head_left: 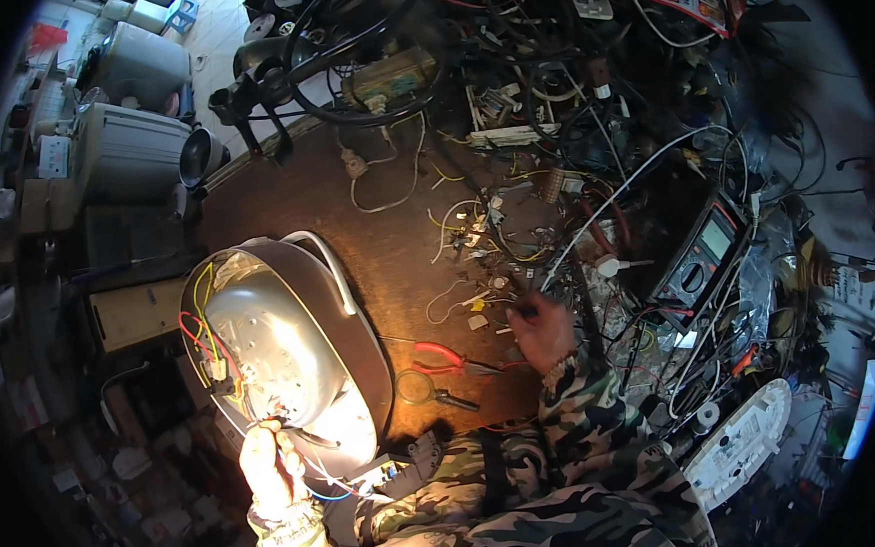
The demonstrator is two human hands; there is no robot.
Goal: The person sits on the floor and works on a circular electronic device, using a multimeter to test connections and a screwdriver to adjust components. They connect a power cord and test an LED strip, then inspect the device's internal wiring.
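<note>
An opened rice cooker (370, 353) lies with its silvery metal inside (261, 329) and coloured wires (199, 333) exposed under bright light. At its lower rim my left hand (272, 466) is closed in a pinch, at the wiring; what the fingertips hold is too small to make out. My right hand (545, 335) reaches over small loose parts (498, 282) on the brown table, its fingers curled and partly in shadow, so anything between them is hidden. Red-handled pliers (440, 354) and a round magnifying glass (416, 386) lie between the hands.
A multimeter (699, 262) stands on the right amid tangled cables and plastic bags. Black cables (357, 108) are heaped at the back beside an open box of parts (514, 135). A white plastic panel (743, 443) lies at the lower right. A small circuit board (382, 474) rests near my lap.
</note>
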